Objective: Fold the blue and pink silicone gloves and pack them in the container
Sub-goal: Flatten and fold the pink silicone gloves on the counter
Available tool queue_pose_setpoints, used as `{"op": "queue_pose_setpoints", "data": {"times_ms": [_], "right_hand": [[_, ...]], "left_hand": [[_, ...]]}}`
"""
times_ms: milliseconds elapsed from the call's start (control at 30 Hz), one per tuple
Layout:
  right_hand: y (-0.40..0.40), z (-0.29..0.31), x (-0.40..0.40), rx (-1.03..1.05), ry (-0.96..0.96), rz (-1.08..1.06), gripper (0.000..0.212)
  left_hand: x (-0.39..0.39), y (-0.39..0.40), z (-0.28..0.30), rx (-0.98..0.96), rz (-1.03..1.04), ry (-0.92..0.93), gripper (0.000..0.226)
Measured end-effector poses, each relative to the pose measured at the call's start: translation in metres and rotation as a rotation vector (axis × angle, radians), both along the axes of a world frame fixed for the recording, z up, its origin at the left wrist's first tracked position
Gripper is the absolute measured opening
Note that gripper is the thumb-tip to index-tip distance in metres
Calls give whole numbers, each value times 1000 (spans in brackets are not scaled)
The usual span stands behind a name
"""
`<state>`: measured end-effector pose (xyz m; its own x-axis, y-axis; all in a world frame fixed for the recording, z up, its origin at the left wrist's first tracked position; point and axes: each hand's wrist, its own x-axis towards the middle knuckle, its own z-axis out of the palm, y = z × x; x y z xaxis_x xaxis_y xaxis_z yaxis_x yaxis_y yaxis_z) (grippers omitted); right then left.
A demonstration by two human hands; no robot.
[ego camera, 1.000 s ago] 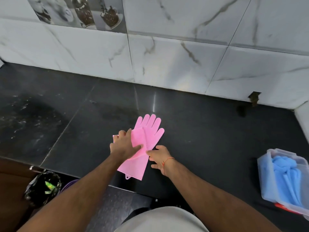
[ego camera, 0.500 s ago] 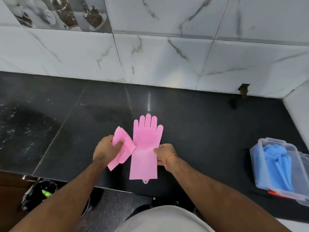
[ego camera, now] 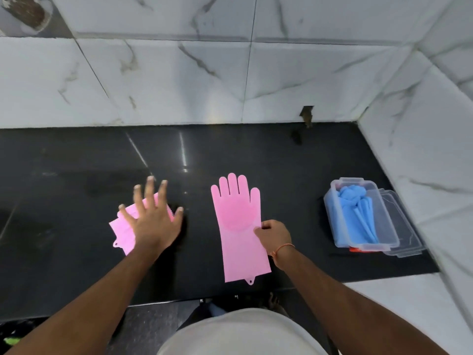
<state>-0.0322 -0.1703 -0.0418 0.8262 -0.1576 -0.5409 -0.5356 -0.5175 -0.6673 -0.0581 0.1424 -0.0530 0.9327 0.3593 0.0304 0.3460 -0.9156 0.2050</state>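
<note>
Pink gloves (ego camera: 240, 226) now lie apart: my spread left hand (ego camera: 153, 224) covers the folded one (ego camera: 122, 226), right hand (ego camera: 272, 233) pinches the flat one, on black counter (ego camera: 76, 160) below marble tiles (ego camera: 179, 80).

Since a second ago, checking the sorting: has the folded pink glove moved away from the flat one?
Yes. The folded glove under the left hand moved left, away from the flat glove, leaving bare counter between them.

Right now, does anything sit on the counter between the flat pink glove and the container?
Nothing visible does. Bare black counter separates the flat pink glove from the container, which already holds the blue gloves. The right hand pinches that glove's edge.
</note>
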Motion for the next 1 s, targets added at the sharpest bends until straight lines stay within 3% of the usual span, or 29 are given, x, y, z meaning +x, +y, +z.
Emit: {"op": "queue_pose_setpoints", "data": {"times_ms": [167,300,700,800,867,1000], "right_hand": [[-14,3,-7,-243,-101,310,22],[-24,3,-10,-305,-108,408,38],[-21,-3,-14,-289,-144,452,44],[-21,-2,-19,-374,-193,456,58],[-18,-2,-22,-412,-289,480,63],[1,0,-29,-355,-404,528,58]], "left_hand": [[30,-80,-2,12,-588,137,85],[41,-119,-14,80,-778,262,86],[44,-114,-21,42,-778,355,89],[41,-111,-15,6,-784,351,86],[37,-97,-9,-20,-683,290,88],[11,-25,-3,-60,-290,233,107]]}}
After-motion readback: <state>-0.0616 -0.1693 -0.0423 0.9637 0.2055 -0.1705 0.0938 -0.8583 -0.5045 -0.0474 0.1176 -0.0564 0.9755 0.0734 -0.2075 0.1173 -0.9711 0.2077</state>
